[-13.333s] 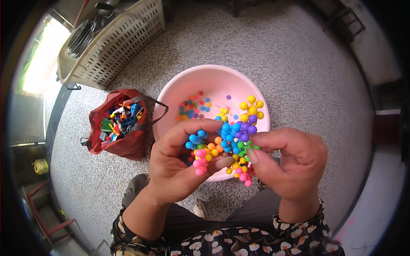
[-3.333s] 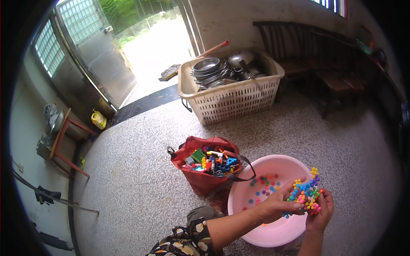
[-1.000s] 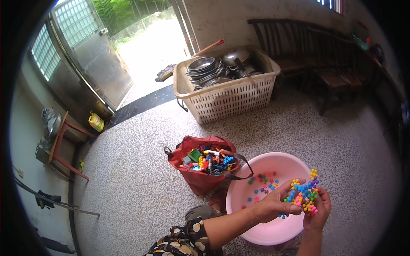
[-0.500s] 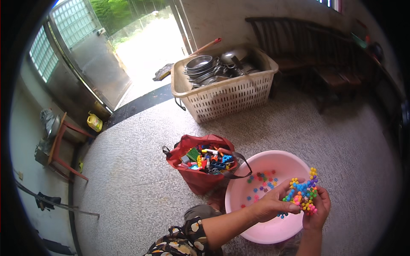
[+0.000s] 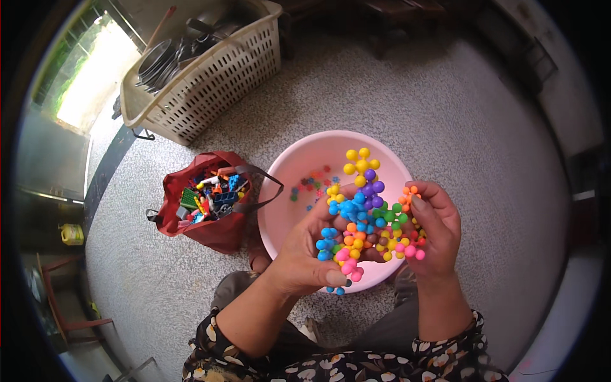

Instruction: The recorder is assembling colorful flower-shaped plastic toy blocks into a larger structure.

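A cluster of joined knobbly connector toy pieces (image 5: 358,210) in yellow, purple, blue, green, orange and pink is held up between my hands. My left hand (image 5: 298,258) is closed round its left side, thumb in front near the pink pieces. My right hand (image 5: 438,230) grips its right side, thumb against a small orange piece at the fingertips. Below both hands is a pink basin (image 5: 272,204), with several loose small colourful pieces (image 5: 317,184) on its bottom. The cluster hides part of my fingers.
Left of the basin stands a red bag (image 5: 223,237) full of building bricks, its dark handle reaching over the basin's rim. A white slotted basket (image 5: 210,83) with metal bowls and pans is farther off. A yellow bottle (image 5: 72,234) and a wooden chair (image 5: 54,299) are at far left.
My view has turned down and to the right, so the basin and bag appear farther left. The cluster is now nearer to me, still in both hands. My right thumb is now at an orange piece.
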The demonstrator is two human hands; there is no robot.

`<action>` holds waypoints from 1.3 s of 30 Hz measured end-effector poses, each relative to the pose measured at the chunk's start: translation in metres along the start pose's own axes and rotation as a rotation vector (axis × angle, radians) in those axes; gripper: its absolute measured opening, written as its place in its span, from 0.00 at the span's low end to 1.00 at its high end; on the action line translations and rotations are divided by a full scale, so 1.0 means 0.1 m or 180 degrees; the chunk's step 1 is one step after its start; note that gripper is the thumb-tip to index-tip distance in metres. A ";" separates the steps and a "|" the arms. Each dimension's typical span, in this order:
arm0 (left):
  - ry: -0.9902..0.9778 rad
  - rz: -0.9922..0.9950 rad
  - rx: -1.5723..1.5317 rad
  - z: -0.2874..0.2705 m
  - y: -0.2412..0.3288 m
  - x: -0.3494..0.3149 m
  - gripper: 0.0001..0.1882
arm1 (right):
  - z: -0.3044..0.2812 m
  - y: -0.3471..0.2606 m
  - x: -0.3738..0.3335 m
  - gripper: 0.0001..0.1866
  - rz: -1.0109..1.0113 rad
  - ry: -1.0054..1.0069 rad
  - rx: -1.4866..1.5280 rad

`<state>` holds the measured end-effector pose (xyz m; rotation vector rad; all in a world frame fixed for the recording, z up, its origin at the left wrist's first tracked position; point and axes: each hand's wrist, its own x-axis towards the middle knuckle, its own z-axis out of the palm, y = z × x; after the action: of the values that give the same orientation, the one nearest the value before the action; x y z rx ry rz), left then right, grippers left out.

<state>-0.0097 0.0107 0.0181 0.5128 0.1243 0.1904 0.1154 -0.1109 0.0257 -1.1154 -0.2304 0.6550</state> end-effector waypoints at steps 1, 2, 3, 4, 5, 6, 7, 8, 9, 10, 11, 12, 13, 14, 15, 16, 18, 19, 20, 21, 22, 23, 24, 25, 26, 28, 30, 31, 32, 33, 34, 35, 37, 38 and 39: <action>0.0100 -0.0039 -0.0037 -0.01 -0.02 -0.01 0.55 | -0.01 -0.01 -0.02 0.09 -0.0039 -0.0061 -0.0020; 0.0012 -0.0001 -0.0034 -0.05 -0.04 -0.01 0.56 | -0.02 -0.03 -0.04 0.09 -0.0032 -0.0028 -0.0030; 0.0013 -0.0026 -0.0051 -0.04 -0.04 -0.01 0.56 | -0.03 -0.05 -0.05 0.09 -0.0010 -0.0089 -0.0014; 0.0003 -0.0050 -0.0053 -0.03 -0.04 -0.01 0.55 | -0.04 -0.06 -0.07 0.09 0.0003 -0.0152 0.0001; -0.0006 -0.0072 -0.0054 -0.02 -0.05 -0.01 0.55 | -0.05 -0.06 -0.08 0.09 0.0005 -0.0129 -0.0007; -0.0007 -0.0102 0.0011 -0.08 -0.09 -0.02 0.56 | -0.06 -0.07 -0.09 0.10 -0.0029 -0.0124 -0.0038; -0.0003 -0.0130 0.0008 -0.11 -0.12 -0.01 0.56 | -0.08 -0.08 -0.09 0.10 -0.0056 -0.0113 -0.0052; -0.0172 -0.0116 -0.0130 -0.14 -0.13 0.00 0.56 | -0.10 -0.09 -0.10 0.10 -0.0048 -0.0086 -0.0045; -0.0339 -0.0100 -0.0269 -0.15 -0.15 0.01 0.57 | -0.11 -0.10 -0.10 0.10 -0.0026 -0.0076 -0.0066; -0.0343 -0.0118 -0.0285 -0.16 -0.16 0.02 0.57 | -0.13 -0.11 -0.10 0.10 -0.0010 -0.0069 -0.0105; -0.0456 -0.0067 -0.0289 -0.15 -0.17 0.02 0.58 | -0.15 -0.12 -0.10 0.10 -0.0006 -0.0047 -0.0114; -0.0569 -0.0016 -0.0294 -0.15 -0.18 0.02 0.59 | -0.18 -0.12 -0.10 0.11 -0.0037 -0.0102 -0.0092; -0.0680 0.0039 -0.0294 -0.14 -0.19 0.02 0.60 | -0.19 -0.13 -0.11 0.11 -0.0069 -0.0161 -0.0066; -0.0681 0.0024 -0.0304 -0.13 -0.20 0.03 0.60 | -0.21 -0.13 -0.11 0.11 -0.0066 -0.0143 -0.0069; -0.0597 -0.0004 -0.0271 -0.12 -0.21 0.03 0.59 | -0.22 -0.14 -0.12 0.11 -0.0076 -0.0166 -0.0048; -0.0512 -0.0030 -0.0236 -0.11 -0.22 0.03 0.59 | -0.22 -0.15 -0.13 0.11 -0.0085 -0.0191 -0.0025; -0.0340 -0.0084 -0.0163 -0.10 -0.24 0.03 0.58 | -0.22 -0.18 -0.14 0.11 -0.0097 -0.0154 -0.0043; -0.0256 -0.0111 -0.0128 -0.10 -0.25 0.03 0.58 | -0.23 -0.20 -0.15 0.11 -0.0115 -0.0135 -0.0063; -0.0254 -0.0125 -0.0138 -0.12 -0.25 0.03 0.58 | -0.23 -0.21 -0.15 0.11 -0.0109 -0.0119 -0.0067; -0.0321 -0.0181 -0.0086 -0.16 -0.25 0.03 0.56 | -0.24 -0.21 -0.15 0.12 -0.0183 -0.0082 -0.0044; -0.0389 -0.0233 -0.0032 -0.18 -0.25 0.03 0.54 | -0.24 -0.22 -0.16 0.12 -0.0259 -0.0050 -0.0021; -0.0386 -0.0242 -0.0041 -0.17 -0.25 0.03 0.54 | -0.23 -0.24 -0.17 0.12 -0.0253 -0.0039 -0.0025; -0.0344 -0.0204 -0.0036 -0.15 -0.24 0.03 0.53 | -0.23 -0.25 -0.18 0.12 -0.0336 -0.0015 -0.0007; -0.0298 -0.0164 -0.0032 -0.13 -0.23 0.03 0.52 | -0.23 -0.26 -0.20 0.12 -0.0417 0.0007 0.0012; -0.0290 -0.0169 -0.0041 -0.12 -0.22 0.03 0.52 | -0.21 -0.28 -0.22 0.12 -0.0406 0.0013 0.0008; -0.0434 -0.0015 0.0044 -0.10 -0.20 0.03 0.51 | -0.19 -0.31 -0.28 0.12 -0.0701 0.0100 -0.0205; -0.0377 0.0050 0.0108 -0.05 -0.21 0.03 0.50 | -0.19 -0.27 -0.32 0.12 -0.1023 0.0011 -0.0617; -0.0311 0.0113 0.0192 -0.03 -0.21 0.03 0.49 | -0.19 -0.25 -0.33 0.11 -0.1341 -0.0084 -0.1010; -0.0305 0.0110 0.0178 -0.02 -0.21 0.03 0.49 | -0.20 -0.24 -0.34 0.11 -0.1330 -0.0082 -0.1020; -0.0341 0.0147 0.0238 -0.02 -0.21 0.04 0.48 | -0.20 -0.24 -0.35 0.11 -0.1495 -0.0183 -0.1090; -0.0377 0.0189 0.0306 -0.01 -0.21 0.04 0.46 | -0.20 -0.23 -0.35 0.11 -0.1664 -0.0290 -0.1153; -0.0373 0.0194 0.0300 -0.02 -0.21 0.04 0.46 | -0.21 -0.23 -0.35 0.11 -0.1660 -0.0296 -0.1157; -0.0436 0.0174 0.0610 -0.03 -0.20 0.04 0.45 | -0.23 -0.23 -0.34 0.11 -0.1847 -0.0482 -0.1520; -0.0433 0.0180 0.0608 -0.03 -0.19 0.04 0.45 | -0.23 -0.22 -0.33 0.11 -0.1845 -0.0489 -0.1522; -0.0417 0.0158 0.0636 -0.03 -0.19 0.05 0.44 | -0.23 -0.22 -0.33 0.11 -0.1888 -0.0497 -0.1497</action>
<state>-0.0030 -0.0029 0.0060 0.7261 0.0024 0.1933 0.1086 -0.1534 0.0396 -1.3564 -0.8467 0.1515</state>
